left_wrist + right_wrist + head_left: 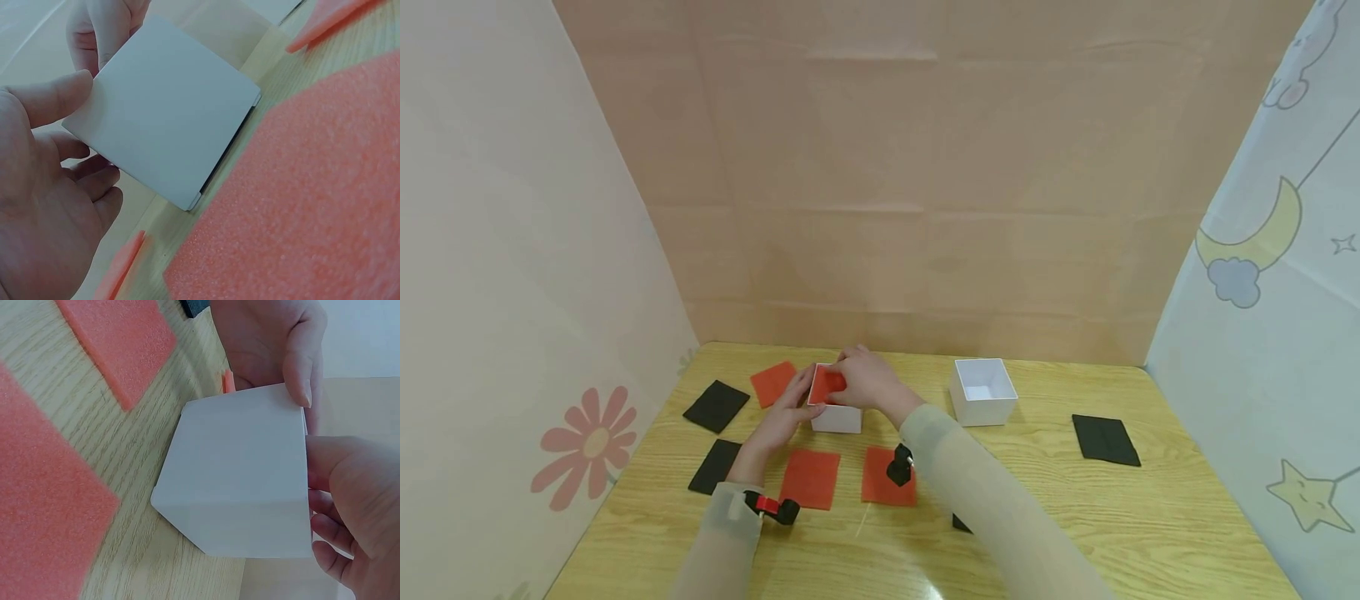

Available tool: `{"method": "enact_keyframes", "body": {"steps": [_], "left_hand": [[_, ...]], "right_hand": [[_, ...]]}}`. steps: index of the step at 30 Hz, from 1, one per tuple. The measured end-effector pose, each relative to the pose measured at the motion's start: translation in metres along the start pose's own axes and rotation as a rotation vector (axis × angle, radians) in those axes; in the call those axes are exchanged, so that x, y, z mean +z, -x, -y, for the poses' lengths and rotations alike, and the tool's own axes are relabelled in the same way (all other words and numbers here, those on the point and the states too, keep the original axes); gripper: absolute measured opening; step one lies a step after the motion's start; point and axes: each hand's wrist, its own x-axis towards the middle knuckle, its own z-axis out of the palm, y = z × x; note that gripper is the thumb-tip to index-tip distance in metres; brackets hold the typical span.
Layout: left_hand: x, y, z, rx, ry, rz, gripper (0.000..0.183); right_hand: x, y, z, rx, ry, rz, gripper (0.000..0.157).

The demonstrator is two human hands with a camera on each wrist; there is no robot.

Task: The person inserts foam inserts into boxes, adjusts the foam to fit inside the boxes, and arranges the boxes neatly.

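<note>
A white open-topped box (837, 419) stands on the table with red foam (822, 385) inside it. My left hand (782, 421) holds the box from its left side, thumb at the front top edge and fingers along the side. Over the opening, my right hand (868, 381) pinches the red foam, its fingertips partly hidden inside the box. In the left wrist view the box's plain front (162, 112) faces the camera. From the right wrist, the box (237, 456) shows with both hands at its rim.
A second white box (983, 408) stands to the right. Red foam squares (809, 479) (883, 487) lie in front, another (771, 382) at back left. Black squares lie at left (717, 406) (713, 467) and right (1106, 439); one black piece (960, 524) is partly under the right sleeve.
</note>
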Motion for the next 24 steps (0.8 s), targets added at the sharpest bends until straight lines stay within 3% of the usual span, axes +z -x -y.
{"method": "enact_keyframes", "body": {"steps": [24], "left_hand": [[0.0022,-0.0003,-0.0023,0.0,0.007,-0.01,0.077]], "right_hand": [[-0.0007,-0.0008,-0.0081,-0.056,0.079,0.026,0.047]]}}
